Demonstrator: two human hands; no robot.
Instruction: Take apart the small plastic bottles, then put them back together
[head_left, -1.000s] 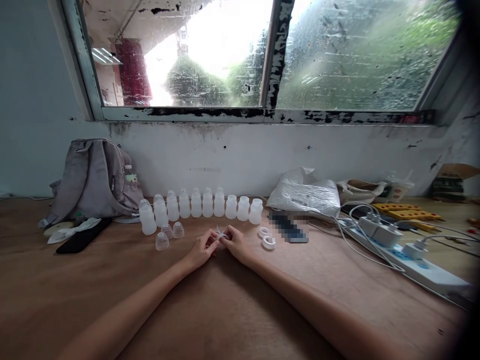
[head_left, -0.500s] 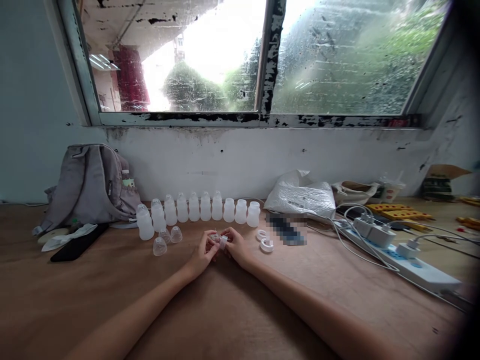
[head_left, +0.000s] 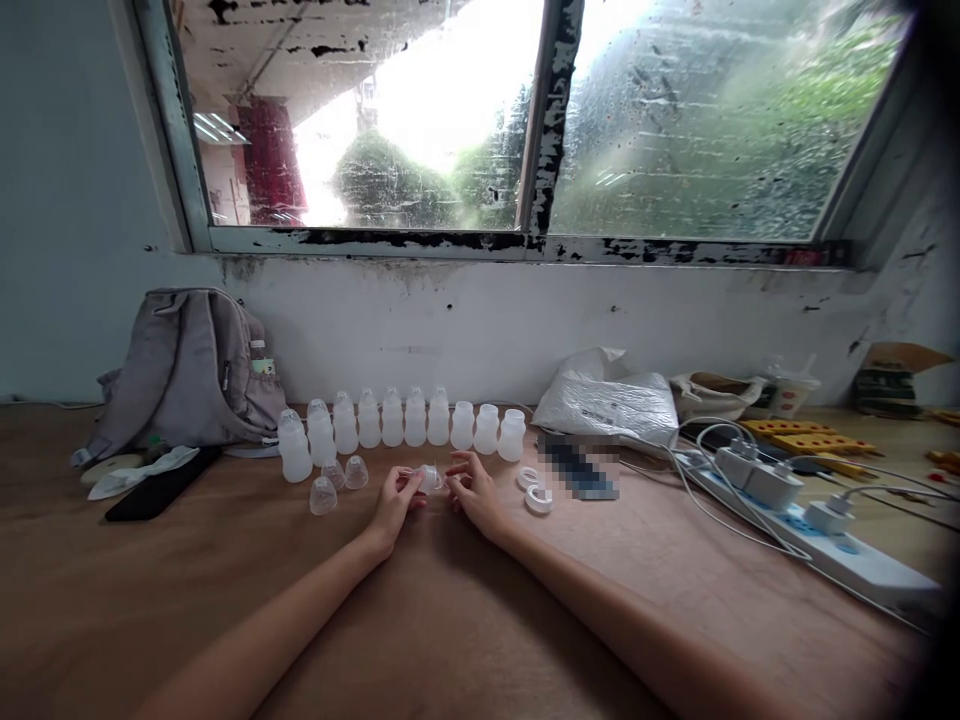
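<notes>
the translucent bottle-top piece [head_left: 429,479] is pinched between the thumb and fingers of the left hand [head_left: 393,508], just above the bench [head_left: 420,630]. that grip is closed on its left side. the right hand [head_left: 475,493] forms a loose grip beside it, thumb and fingers parted; whether a fingertip brushes the piece i cannot tell.

by its look the piece should be very light, with thin, slightly springy walls and a smooth surface that could slide in damp fingers. it is unlikely to break, but a hard squeeze might bend it out of round. the best hold is probably around the wider, sturdier-looking part, with soft pressure from opposite sides, leaving the narrow tip alone.

left of the left grip, three clear domed caps [head_left: 323,496] sit close together. beyond both grips, frosted bottles [head_left: 392,420] stand upright in a curved row: seven topped with clear caps, then three open ones at the right end. right of the right grip lie two white rings [head_left: 538,499]. farther out, a grey backpack [head_left: 176,370] is to the far left, and a silver plastic bag [head_left: 611,408] and a power strip [head_left: 862,562] are to the right.
</notes>
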